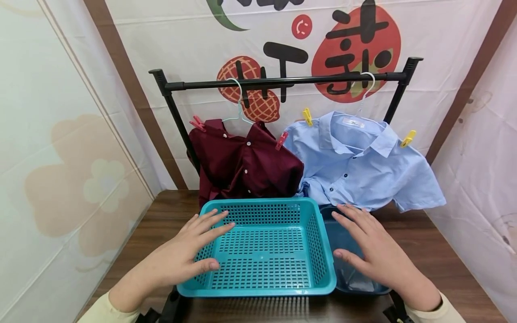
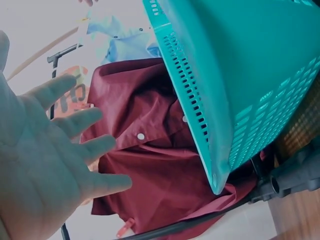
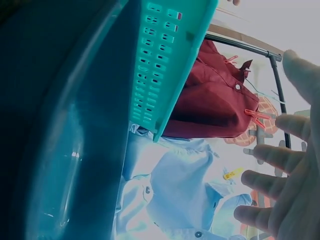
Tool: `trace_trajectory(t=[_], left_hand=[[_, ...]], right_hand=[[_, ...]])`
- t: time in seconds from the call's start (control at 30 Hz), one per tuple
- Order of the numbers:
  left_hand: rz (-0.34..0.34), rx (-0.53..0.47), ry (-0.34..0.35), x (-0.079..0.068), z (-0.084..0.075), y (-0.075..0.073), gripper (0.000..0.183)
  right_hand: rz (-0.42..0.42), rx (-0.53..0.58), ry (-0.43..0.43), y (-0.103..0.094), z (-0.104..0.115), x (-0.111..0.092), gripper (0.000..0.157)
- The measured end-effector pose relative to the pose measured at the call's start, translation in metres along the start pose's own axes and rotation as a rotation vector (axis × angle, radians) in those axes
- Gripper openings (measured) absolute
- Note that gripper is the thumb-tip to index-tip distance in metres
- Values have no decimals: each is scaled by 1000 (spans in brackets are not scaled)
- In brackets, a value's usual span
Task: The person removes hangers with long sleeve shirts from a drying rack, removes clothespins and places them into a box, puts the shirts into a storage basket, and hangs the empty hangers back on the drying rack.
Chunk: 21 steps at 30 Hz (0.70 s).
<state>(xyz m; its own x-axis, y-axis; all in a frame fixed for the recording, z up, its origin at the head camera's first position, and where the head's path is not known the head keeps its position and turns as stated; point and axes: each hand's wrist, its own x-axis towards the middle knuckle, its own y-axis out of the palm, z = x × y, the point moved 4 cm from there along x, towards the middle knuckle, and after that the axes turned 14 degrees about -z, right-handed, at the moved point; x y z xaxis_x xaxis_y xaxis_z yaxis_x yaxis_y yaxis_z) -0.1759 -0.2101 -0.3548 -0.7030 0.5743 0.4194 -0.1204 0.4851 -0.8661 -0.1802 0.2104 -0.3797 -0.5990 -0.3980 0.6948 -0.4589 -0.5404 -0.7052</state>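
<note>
My left hand [image 1: 187, 246] is spread above the left side of a turquoise plastic basket [image 1: 258, 292], holding nothing. Over the dark blue bin [image 1: 343, 251] on the right, my right hand [image 1: 373, 246] is also spread, with bare fingers. Nothing lies inside the basket. Behind it a maroon shirt [image 1: 250, 166] hangs on a pale hanger [image 1: 240, 105], with red clothespins [image 1: 282, 140] at its shoulders. Beside that, a light blue short-sleeved shirt [image 1: 355, 166] hangs on a white hanger [image 1: 368, 87], with yellow clothespins [image 1: 408, 138] at its shoulders. Both wrist views show straight, parted fingers.
A black clothes rack [image 1: 291, 80] spans the back of the brown wooden table [image 1: 161, 220]. Printed cloth curtains [image 1: 133, 27] surround the table at the back and sides. The basket stands close against the blue bin, and the shirts' lower parts hang behind both.
</note>
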Motion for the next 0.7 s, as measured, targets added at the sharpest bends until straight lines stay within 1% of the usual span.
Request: trace_trajectory(t=[0.07,0.17,0.27,0.37,0.53,0.7], left_hand=[[-16,-18,6,1,1,-3,80],[-40,-36,15,2,3,-6,76],[-63,-48,9,4,6,-9,72],[-85,-43,2,6,8,-14,75],[-107,-10,-28,7,10,-19,82],[-140,-31,-79,10,13,-23,79]], right_hand=[[-14,7,34,-2,-1,3,81],[-26,10,89,-5,-2,7,76],[-27,20,125,-8,-2,11,71],[-27,29,142,-10,-3,16,70],[-40,40,165,-14,-3,24,67],[-60,36,196,-17,-2,32,61]])
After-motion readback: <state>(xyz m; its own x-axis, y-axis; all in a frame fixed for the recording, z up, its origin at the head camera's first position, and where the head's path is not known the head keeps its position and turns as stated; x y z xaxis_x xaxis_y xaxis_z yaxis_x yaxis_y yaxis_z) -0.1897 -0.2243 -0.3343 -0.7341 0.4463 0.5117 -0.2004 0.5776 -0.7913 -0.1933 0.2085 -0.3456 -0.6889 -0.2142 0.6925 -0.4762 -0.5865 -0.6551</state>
